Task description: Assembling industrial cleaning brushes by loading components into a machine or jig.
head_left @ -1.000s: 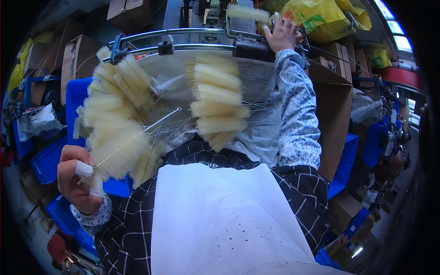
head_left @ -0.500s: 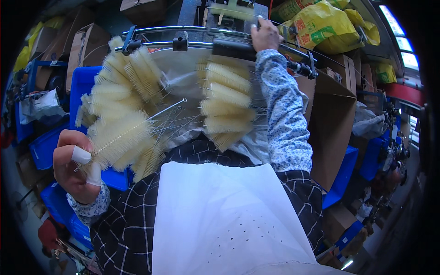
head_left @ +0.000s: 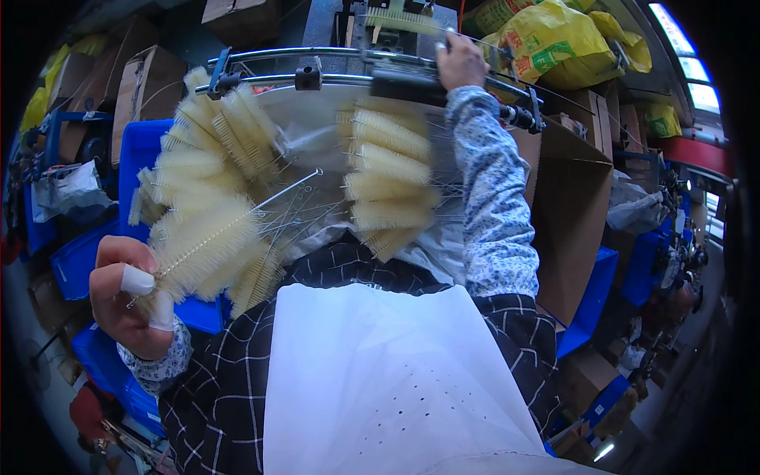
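My left hand [head_left: 127,297], with white tape on its fingers, is closed on the tip of a pale bristle brush [head_left: 202,245] with a twisted wire stem. The stem slants up to the right and ends in a small loop. My right hand [head_left: 461,62] reaches to the machine [head_left: 332,28] at the far side, its fingers bent together beside another bristle brush [head_left: 405,21] there. What its fingertips grip is hidden. A heap of brushes [head_left: 190,170] lies by my left hand, and a stack of brushes [head_left: 390,158] lies in the middle.
Two metal rails [head_left: 277,54] cross in front of the machine. A blue bin [head_left: 142,150] stands under the left heap. On the right are an open cardboard box [head_left: 574,214] and yellow bags [head_left: 554,43]. A white apron [head_left: 380,364] covers my lap.
The brush at the machine was smeared and now shows its bristles more sharply. My right hand has shifted slightly; my left hand keeps the same brush nearly in place.
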Demonstrator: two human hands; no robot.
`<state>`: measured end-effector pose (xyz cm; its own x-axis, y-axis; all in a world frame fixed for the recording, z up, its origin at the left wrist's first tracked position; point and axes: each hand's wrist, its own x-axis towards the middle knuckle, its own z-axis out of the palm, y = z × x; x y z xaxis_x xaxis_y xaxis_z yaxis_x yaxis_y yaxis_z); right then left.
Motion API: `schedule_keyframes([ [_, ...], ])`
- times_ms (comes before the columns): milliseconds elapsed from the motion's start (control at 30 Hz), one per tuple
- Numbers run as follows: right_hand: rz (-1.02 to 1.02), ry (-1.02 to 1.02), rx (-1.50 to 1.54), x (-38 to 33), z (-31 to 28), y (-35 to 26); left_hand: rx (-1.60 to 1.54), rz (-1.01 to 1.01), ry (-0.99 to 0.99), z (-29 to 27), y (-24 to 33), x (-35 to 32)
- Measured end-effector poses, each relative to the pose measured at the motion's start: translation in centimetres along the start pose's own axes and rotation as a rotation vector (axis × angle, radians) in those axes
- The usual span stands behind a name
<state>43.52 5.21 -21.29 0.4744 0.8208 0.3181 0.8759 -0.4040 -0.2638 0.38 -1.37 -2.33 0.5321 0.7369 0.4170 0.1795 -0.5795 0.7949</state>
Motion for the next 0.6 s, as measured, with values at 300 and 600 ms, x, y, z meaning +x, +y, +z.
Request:
schedule_keyframes([
  [300, -0.051, 0.006, -0.052, 3.2, -2.2, 9.9, 0.018, 0.028, 0.038, -1.0, 0.1, 0.3],
  [600, -0.258, -0.277, 0.189, 2.6, -9.1, 13.9, -0.270, -0.291, 0.040, -0.4, 0.9, 2.5],
])
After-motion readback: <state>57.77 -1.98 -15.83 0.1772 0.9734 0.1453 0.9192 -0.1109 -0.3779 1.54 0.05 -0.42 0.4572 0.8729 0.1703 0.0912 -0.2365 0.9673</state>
